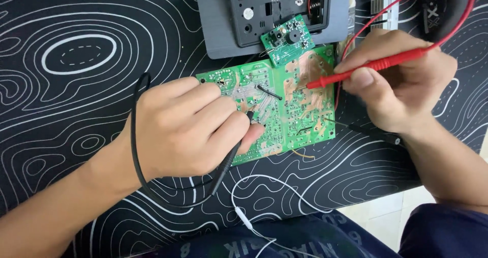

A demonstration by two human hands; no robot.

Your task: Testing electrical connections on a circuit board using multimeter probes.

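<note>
A green circuit board point(295, 110) lies solder side up on a black mat with white contour lines point(71, 59). My left hand point(190, 128) rests on the board's left part and grips a black test probe point(231, 154), whose tip is hidden near my fingertips. My right hand point(399, 77) holds a red test probe point(366, 69); its metal tip touches the copper area at the board's upper right. A smaller green board point(288, 39) sits just above, wired to a grey device housing point(218, 29).
A black lead point(134, 136) loops around my left wrist. A red lead point(457, 19) arcs to the upper right past a dark object. A thin white cable point(244, 212) runs toward my lap. The table's edge and a tiled floor point(376, 217) show at lower right.
</note>
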